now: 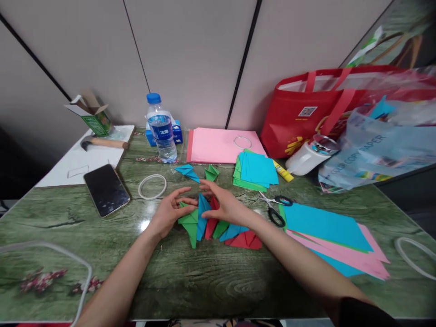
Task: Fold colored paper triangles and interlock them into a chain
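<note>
The blue piece point(201, 227) lay on the tabletop point(190, 281), long axis pointing away from the person, nearer the right hand point(223, 202), its fingers curved apart; the left hand point(165, 213) spread its own by the green piece point(190, 220).

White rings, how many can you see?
3. A thin ring on the pink paper, a thicker ring between the phone and left hand, and a cut-off ring at the right edge. The pale curve at lower left leaves the view; maybe another.
</note>
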Tool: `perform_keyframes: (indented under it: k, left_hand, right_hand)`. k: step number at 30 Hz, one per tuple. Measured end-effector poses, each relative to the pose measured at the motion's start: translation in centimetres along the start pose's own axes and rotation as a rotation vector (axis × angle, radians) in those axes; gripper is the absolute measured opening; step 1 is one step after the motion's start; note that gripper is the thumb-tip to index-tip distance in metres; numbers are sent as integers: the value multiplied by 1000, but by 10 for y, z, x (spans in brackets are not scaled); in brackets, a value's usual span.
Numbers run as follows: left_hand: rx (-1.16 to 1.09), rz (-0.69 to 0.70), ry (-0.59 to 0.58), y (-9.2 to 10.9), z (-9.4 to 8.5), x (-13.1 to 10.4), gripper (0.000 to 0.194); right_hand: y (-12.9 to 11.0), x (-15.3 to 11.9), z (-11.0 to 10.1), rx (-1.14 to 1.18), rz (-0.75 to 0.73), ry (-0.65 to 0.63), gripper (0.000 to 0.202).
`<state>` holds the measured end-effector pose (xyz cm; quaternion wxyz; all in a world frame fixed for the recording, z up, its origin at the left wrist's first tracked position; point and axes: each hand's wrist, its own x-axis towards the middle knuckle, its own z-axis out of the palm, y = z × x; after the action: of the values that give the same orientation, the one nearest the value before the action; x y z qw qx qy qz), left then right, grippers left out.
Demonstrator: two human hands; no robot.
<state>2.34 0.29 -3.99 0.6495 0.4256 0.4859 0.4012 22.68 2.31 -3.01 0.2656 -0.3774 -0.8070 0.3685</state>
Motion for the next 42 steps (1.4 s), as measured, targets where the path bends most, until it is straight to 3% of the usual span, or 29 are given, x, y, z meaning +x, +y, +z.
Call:
perform_keyframes:
  k: [3, 7, 12, 19, 28, 35, 38, 42]
  left_hand:
    - [-46, 4, 6, 1, -2, -2, 61]
    - [73, 18, -81, 1, -6, -3, 54]
    - [280, 227, -166, 1, -2, -5, 41]
    - [550, 434, 26, -9, 5, -7, 23]
    - [937, 942, 74, -28, 3, -7, 20]
    - [1012, 1015, 81, -37, 0, -5, 25]
    - [1031, 1001, 106, -37, 3, -6, 22]
    - [1106, 1016, 19, -28, 8, -10, 25]
  right_hand:
    - [11, 11, 11, 57, 54, -23, 86]
    - [15, 11, 7, -3, 21, 76, 70]
    - [10, 7, -2, -77, -101, 72, 55]
    - [1, 12, -3, -128, -185, 52, 14]
    - [-14, 7, -12, -240, -231, 4, 10]
    - [-18, 6, -14, -184, -198, -9, 4]
    - [-14, 5, -11, -197, -213, -10, 10]
    - [-10, 5, -9, -264, -212, -12, 18]
